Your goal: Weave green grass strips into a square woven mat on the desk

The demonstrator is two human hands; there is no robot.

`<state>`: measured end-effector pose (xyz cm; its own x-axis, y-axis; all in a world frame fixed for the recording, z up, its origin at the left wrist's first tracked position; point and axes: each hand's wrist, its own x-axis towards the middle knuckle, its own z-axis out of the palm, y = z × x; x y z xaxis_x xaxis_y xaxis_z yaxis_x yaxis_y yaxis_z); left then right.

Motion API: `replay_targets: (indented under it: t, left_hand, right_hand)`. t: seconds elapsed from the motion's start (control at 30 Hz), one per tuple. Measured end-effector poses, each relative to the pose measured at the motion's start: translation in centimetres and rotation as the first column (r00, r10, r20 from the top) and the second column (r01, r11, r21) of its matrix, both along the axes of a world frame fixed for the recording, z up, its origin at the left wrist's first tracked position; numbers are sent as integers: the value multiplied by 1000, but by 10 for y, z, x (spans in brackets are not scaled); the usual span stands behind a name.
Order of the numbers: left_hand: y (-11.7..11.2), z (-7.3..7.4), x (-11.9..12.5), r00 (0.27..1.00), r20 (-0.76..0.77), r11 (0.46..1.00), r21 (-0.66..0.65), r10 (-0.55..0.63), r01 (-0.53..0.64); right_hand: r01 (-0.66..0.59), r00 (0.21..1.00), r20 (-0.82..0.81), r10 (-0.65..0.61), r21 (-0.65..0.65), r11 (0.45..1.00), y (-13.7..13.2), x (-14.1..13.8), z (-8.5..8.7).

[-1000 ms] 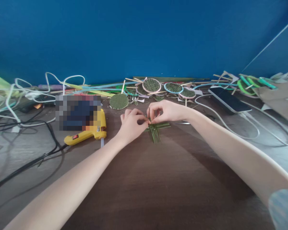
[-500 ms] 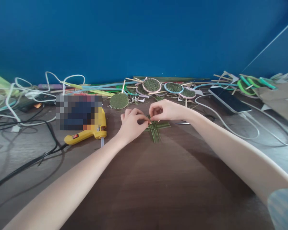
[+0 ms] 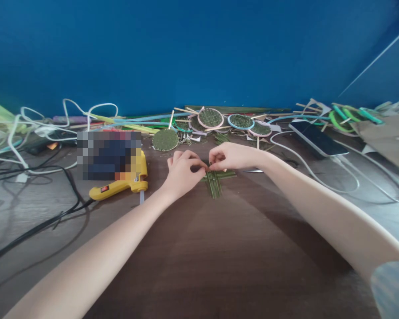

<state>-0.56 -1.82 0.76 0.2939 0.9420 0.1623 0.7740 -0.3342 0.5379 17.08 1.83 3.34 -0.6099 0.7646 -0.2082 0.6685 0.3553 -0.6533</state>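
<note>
Flat green leaf strips (image 3: 214, 185) lie crossed over one another on the dark wooden table, some running toward me and others sideways. My left hand (image 3: 186, 170) rests at their left, thumb and fingertips closed on the strips near the crossing. From the right, my right hand (image 3: 231, 156) pinches at the far end of the same strips, its fingers curled. Both sets of fingertips nearly meet, so the far part of the weave is hidden. A round woven green fan (image 3: 165, 140) with a stick handle lies just beyond my left hand.
A yellow glue gun (image 3: 119, 188) lies at left beside a blurred-out patch. Black and white cables (image 3: 69, 177) run along the left. Several rimmed round fans (image 3: 211, 118) are piled by the blue wall (image 3: 199, 53). At right lie a phone (image 3: 317, 137) with a white cable and brown cardboard (image 3: 385, 137).
My right hand has shifted slightly down, with its fingertips still at the strips. My left hand stays in place, and the strips have barely moved.
</note>
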Motion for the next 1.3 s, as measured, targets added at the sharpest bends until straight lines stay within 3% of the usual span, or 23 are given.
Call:
replay_targets:
  t: [0.27, 0.53, 1.1, 1.3]
  left_hand:
    - [1, -1, 0, 1000, 12, 1000, 1, -2, 2]
    - [0, -1, -1, 999, -29, 1000, -1, -24, 24]
    - [-1, -1, -4, 983, -89, 987, 8, -158, 159]
    - [0, -4, -4, 984, -79, 986, 32, -163, 166]
  right_hand:
    - [3, 991, 131, -2, -6, 1000, -2, -1, 5]
    - [30, 992, 120, -24, -44, 999, -3, -2, 5]
    - [65, 997, 30, -67, 66, 996, -3, -1, -1]
    - [117, 984, 119, -130, 114, 987, 3, 7, 5]
